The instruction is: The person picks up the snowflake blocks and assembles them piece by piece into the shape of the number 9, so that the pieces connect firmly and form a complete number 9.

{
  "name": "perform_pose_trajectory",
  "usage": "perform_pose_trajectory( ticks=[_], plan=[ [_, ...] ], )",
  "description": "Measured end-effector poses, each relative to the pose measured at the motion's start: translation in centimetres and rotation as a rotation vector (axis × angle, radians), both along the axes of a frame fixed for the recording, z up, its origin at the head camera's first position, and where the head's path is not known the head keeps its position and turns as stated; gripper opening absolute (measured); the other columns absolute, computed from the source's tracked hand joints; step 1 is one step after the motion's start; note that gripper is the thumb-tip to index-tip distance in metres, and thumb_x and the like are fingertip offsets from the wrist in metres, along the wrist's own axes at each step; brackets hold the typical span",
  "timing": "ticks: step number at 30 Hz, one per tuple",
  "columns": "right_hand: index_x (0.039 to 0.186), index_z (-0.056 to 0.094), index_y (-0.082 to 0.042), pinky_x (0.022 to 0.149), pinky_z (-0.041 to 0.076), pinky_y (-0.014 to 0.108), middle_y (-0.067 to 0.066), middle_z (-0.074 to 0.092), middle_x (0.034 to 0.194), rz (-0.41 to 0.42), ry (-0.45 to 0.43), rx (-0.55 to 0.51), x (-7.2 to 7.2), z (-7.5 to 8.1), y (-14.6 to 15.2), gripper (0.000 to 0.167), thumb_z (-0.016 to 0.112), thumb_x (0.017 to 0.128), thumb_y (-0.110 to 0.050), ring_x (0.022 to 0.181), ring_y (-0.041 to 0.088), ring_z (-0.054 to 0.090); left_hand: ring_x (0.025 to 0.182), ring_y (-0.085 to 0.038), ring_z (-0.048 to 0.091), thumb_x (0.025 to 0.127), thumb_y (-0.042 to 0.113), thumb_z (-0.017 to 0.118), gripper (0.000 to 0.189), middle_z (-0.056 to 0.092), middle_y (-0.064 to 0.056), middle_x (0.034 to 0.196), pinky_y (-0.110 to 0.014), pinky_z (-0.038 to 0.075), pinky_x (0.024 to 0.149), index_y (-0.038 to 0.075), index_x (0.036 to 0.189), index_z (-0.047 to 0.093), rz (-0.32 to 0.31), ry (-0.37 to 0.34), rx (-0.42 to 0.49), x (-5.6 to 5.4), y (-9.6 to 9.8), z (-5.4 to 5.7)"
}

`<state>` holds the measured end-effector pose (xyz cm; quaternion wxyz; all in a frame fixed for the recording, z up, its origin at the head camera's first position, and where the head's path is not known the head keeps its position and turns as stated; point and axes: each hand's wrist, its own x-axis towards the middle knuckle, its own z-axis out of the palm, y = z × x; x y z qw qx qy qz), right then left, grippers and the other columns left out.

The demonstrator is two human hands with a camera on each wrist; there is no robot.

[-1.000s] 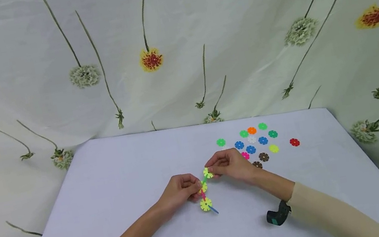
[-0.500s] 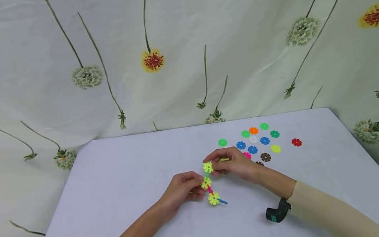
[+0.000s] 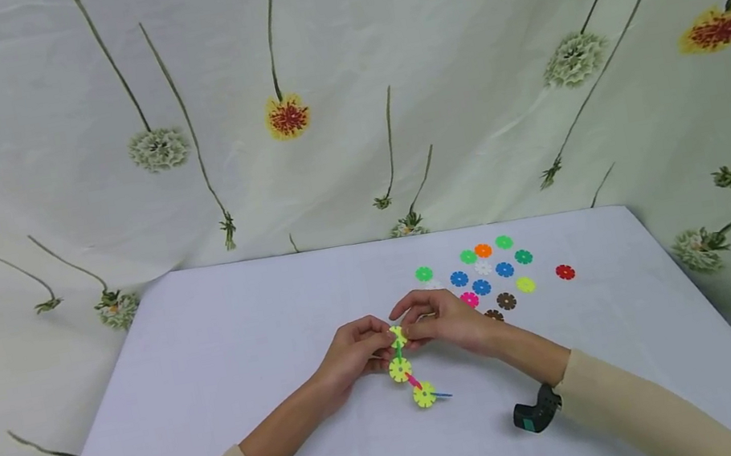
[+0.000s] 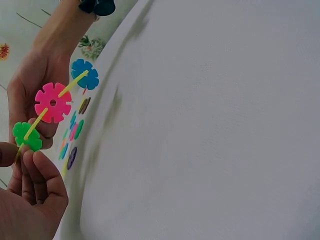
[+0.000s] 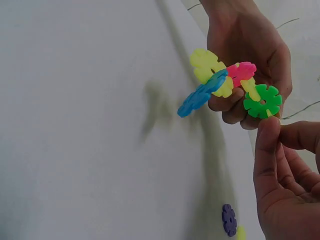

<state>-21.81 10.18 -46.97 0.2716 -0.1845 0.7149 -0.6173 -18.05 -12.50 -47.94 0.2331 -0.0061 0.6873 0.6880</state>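
A chain of interlocking flower discs hangs between my hands over the table. From the top it runs yellow disc (image 3: pixel 398 336), green disc (image 4: pixel 27 136), yellow disc (image 3: pixel 400 369), pink disc (image 4: pixel 53 102), yellow disc (image 3: pixel 424 394) and blue disc (image 4: pixel 85 74). My left hand (image 3: pixel 357 347) pinches the top yellow disc from the left, thumb and fingers close to the green one. From the right, my right hand (image 3: pixel 444 320) pinches that same top disc. Fingertips hide most of it in both wrist views. The lower discs dangle free.
Loose flower discs lie at the back right of the white table (image 3: pixel 241 315), among them a red disc (image 3: pixel 565 272), an orange disc (image 3: pixel 483 250) and a brown disc (image 3: pixel 506 301). A flower-printed cloth (image 3: pixel 332 38) hangs behind. Each wrist carries a black camera (image 3: pixel 537 411).
My left hand has shifted from the middle yellow disc up to the top one. The lower end of the chain has swung right. My right hand keeps its pinch on the top disc.
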Motion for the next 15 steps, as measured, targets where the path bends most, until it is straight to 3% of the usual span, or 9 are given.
perform_pose_trajectory(
  ticks=[4, 8, 15],
  plan=[
    [0.134, 0.064, 0.0, 0.088, 0.066, 0.033, 0.01, 0.071, 0.105, 0.007, 0.036, 0.027, 0.1, 0.1, 0.2, 0.033, 0.068, 0.103, -0.009, 0.093, 0.031, 0.078, 0.076, -0.014, 0.062, 0.099, 0.013, 0.068, 0.012, 0.068, -0.001, 0.084, -0.026, 0.059, 0.076, 0.004, 0.107, 0.064, 0.012, -0.006, -0.006, 0.1, 0.0, -0.1],
    [0.131, 0.067, 0.0, 0.08, 0.062, 0.026, 0.012, 0.072, 0.108, 0.008, 0.188, 0.114, -0.2, 0.3, 0.8, 0.031, 0.07, 0.102, -0.012, 0.094, 0.036, 0.073, 0.075, -0.012, 0.062, 0.099, 0.012, 0.068, 0.012, 0.067, 0.0, 0.082, -0.026, 0.058, 0.074, 0.004, 0.106, 0.065, 0.023, 0.002, -0.022, 0.1, -0.1, -0.1],
    [0.119, 0.074, -0.009, 0.074, 0.05, 0.024, 0.003, 0.073, 0.103, 0.003, 0.472, 0.372, -1.3, 0.0, 2.9, 0.02, 0.073, 0.1, -0.015, 0.085, 0.017, 0.062, 0.075, -0.011, 0.061, 0.097, 0.014, 0.069, 0.014, 0.067, 0.001, 0.083, -0.026, 0.058, 0.075, 0.003, 0.106, 0.064, 0.03, 0.003, -0.034, 0.4, -0.6, -0.1]
  ],
)
